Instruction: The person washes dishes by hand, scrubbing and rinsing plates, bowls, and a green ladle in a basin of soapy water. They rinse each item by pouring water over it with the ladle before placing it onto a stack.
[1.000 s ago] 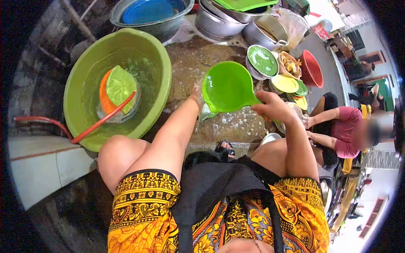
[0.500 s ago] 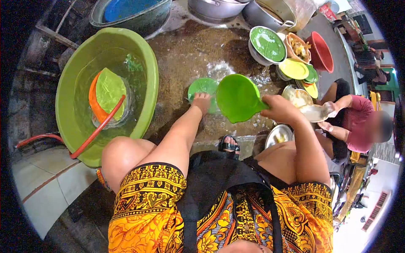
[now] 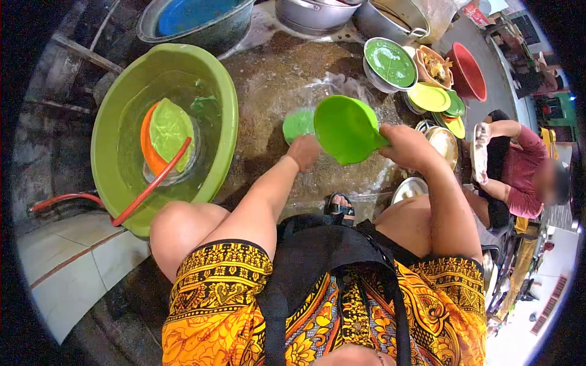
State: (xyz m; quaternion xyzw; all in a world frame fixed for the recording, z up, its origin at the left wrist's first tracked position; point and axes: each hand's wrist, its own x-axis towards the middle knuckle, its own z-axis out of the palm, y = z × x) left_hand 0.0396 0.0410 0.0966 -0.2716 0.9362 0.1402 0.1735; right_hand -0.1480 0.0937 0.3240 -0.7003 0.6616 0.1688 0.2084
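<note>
My right hand [image 3: 403, 145] is wrapped round the handle of a bright green dipper [image 3: 347, 129], held above the wet floor with its bowl toward the left. Below and left of the dipper, my left hand [image 3: 305, 152] is at the lower edge of a green plate [image 3: 298, 126] low over the floor; motion blurs its fingers, and whether they grip the plate I cannot tell. Part of the plate is hidden behind the dipper. To the left stands a large green basin [image 3: 226, 128] of water, holding a leaf-shaped green plate [image 3: 171, 131], an orange piece and a red hose [image 3: 155, 180].
Metal pots [image 3: 317, 17] and a tub with a blue basin [image 3: 189, 15] line the back. At the right are a green-topped bowl [image 3: 390, 64], yellow plates [image 3: 429, 96] and a red basin [image 3: 469, 72]. A co-worker [image 3: 525, 152] sits there, holding a soapy dish [image 3: 480, 152].
My left hand has moved slightly right and down, and the dipper has risen a little. The co-worker's dish has turned upright. The whole view has shifted slightly.
</note>
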